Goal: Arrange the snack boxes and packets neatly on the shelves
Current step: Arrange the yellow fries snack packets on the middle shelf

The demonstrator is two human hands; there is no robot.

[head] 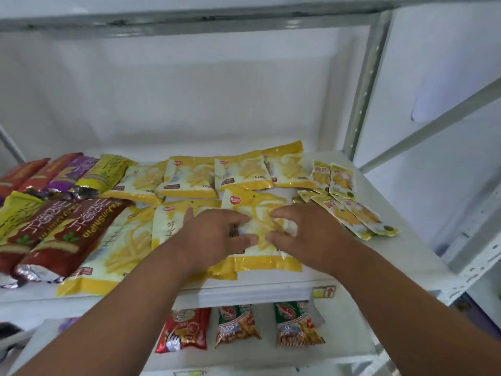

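Observation:
Both my hands rest on one yellow-and-white fries packet [264, 256] that lies flat at the front middle of the white shelf [406, 240]. My left hand [214, 234] pinches its left side and my right hand [303, 234] pinches its right side, fingertips nearly meeting over the middle. More yellow fries packets lie around it: a row of several behind [189, 177] and two to the left [119, 245]. Small yellow sachets [352, 210] are fanned out at the right.
Brown long packets [59, 234] and purple, red and yellow-green ones [70, 172] fill the shelf's left side. On the shelf below lie a red packet [184, 329] and two green-orange prawn snack packets [295, 324]. A metal upright [366, 85] stands at the right rear.

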